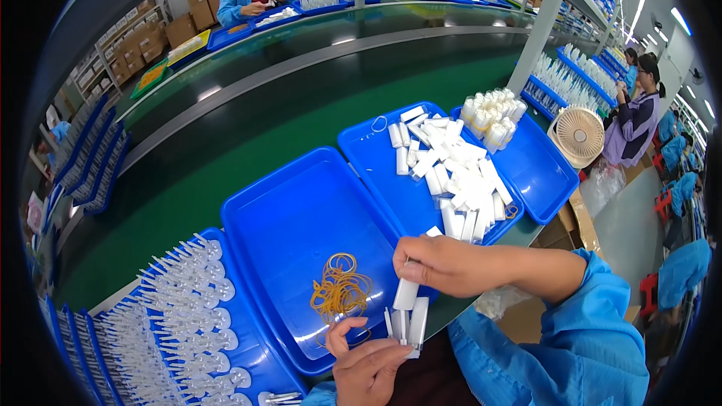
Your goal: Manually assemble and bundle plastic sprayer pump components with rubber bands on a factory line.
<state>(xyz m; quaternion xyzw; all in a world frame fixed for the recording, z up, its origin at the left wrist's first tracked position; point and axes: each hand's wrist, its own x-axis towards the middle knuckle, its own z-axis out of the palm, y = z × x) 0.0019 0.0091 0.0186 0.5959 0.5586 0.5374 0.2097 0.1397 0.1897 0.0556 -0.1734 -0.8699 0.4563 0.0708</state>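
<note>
My left hand (pixel 366 365) sits at the bottom middle and holds a small bundle of white plastic tubes (pixel 410 325) upright between its fingers. My right hand (pixel 444 263) reaches in from the right and pinches one more white tube (pixel 406 293) just above that bundle. Both hands hover over the near edge of a blue tray (pixel 286 218) that holds a heap of yellow rubber bands (pixel 340 291). One rubber band loops near my left thumb.
A second blue tray (pixel 376 158) carries a pile of loose white tubes (pixel 455 177); a third (pixel 541 173) holds banded bundles (pixel 492 116). Rows of clear applicators (pixel 173 316) fill trays at lower left. A green conveyor (pixel 248 120), a small fan (pixel 577 135) and other workers surround.
</note>
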